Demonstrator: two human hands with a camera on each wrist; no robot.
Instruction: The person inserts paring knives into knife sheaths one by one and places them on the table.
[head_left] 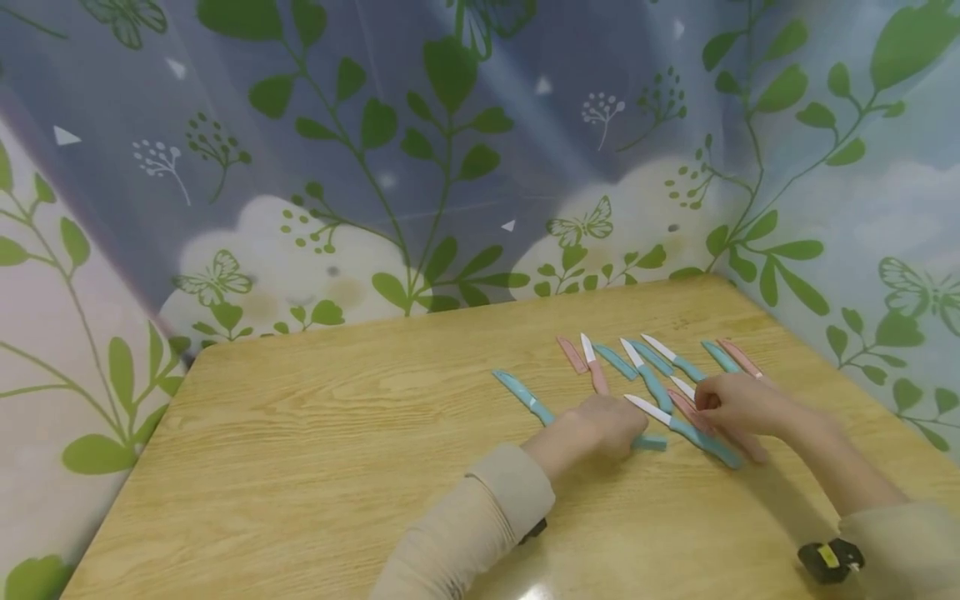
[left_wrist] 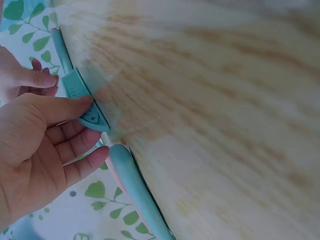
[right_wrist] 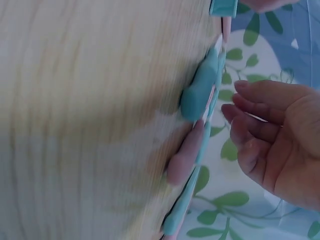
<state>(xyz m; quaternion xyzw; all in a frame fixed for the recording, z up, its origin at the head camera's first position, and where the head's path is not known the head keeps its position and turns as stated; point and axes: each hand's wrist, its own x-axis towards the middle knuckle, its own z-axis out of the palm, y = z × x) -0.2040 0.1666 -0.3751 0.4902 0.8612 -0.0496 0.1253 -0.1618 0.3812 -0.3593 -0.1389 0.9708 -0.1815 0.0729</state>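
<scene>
My left hand (head_left: 611,425) pinches a flat teal knife sheath (left_wrist: 75,86) between thumb and fingers, low over the table. Part of that sheath shows past the hand in the head view. A sheathed teal knife (head_left: 517,390) lies just left of this hand. My right hand (head_left: 742,402) hovers over the knives with loosely bent fingers, and the right wrist view shows nothing in its grasp. Under and beside it are a teal-handled knife (head_left: 697,435) with a white blade, a pink sheath (head_left: 686,407) and a pink handle (right_wrist: 184,157). A pink-handled knife (head_left: 596,371) lies beyond my left hand.
Farther back on the wooden table (head_left: 337,433) lie more teal-handled knives (head_left: 652,385), teal sheaths (head_left: 615,361) and pink sheaths (head_left: 572,354), close together. Patterned cloth (head_left: 360,208) hangs right behind the table's back and right edges.
</scene>
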